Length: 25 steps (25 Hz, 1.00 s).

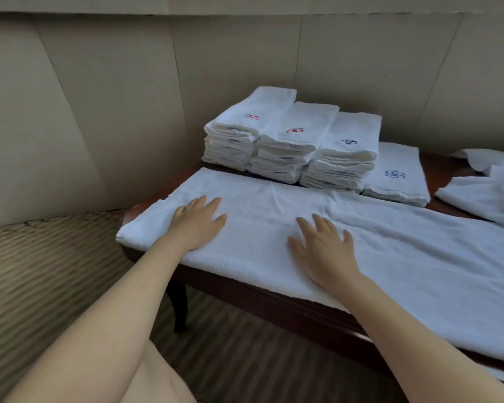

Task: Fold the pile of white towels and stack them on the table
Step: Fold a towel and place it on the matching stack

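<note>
I see a long towel spread flat along the table front. Left hand and right hand press it, fingers straight, slightly apart. Folded stacks behind; unfolded pile far right.

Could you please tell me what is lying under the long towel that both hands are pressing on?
The long towel lies on a dark wooden table, whose front edge and one leg show. The tabletop beneath it is covered. Left hand and right hand rest flat on top.

Probably a hotel room: monogrammed white towel stacks, padded wall panels, striped carpet, dark wooden table.
</note>
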{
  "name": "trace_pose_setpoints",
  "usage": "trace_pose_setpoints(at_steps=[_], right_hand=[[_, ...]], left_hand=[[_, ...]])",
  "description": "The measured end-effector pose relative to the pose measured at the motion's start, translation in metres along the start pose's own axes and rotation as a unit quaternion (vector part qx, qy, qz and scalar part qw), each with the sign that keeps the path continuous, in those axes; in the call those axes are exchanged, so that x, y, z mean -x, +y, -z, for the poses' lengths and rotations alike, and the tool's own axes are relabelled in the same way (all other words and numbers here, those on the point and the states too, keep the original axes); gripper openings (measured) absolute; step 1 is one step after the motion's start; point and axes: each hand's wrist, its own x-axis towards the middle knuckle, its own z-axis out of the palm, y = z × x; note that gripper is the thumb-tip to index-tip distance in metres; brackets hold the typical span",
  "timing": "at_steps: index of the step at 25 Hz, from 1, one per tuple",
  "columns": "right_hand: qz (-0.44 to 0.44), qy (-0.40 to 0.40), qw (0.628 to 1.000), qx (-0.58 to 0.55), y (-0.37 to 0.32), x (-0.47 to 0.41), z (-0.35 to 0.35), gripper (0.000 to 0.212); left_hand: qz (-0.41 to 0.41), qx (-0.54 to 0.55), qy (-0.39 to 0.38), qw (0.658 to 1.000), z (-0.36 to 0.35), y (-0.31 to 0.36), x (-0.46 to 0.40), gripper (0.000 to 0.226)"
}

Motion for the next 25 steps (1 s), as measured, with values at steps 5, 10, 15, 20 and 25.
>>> trace_pose_setpoints(at_steps=[5, 10, 15, 20, 25], right_hand=[[0.083, 0.031, 0.993, -0.084, -0.031, -0.01, 0.0, 0.034], [-0.02, 0.102, 0.993, -0.061, 0.025, -0.063, 0.011, 0.025], [-0.143, 0.09, 0.985, -0.046, 0.127, -0.099, 0.027, 0.036], [-0.178, -0.061, 0.979, 0.076, 0.166, -0.11, 0.05, 0.044], [-0.161, 0.001, 0.984, 0.071, 0.172, -0.105, 0.047, 0.035]], left_hand=[[0.046, -0.007, -0.042, 0.998, 0.007, -0.023, -0.005, 0.058], [0.0, -0.019, 0.011, 1.0, 0.027, 0.023, -0.035, 0.051], [-0.07, 0.054, -0.044, 0.995, 0.045, 0.081, -0.102, 0.026], [-0.067, 0.002, -0.177, 0.982, 0.049, 0.097, -0.136, 0.064], [-0.107, -0.195, -0.141, 0.965, 0.051, 0.113, -0.134, 0.056]])
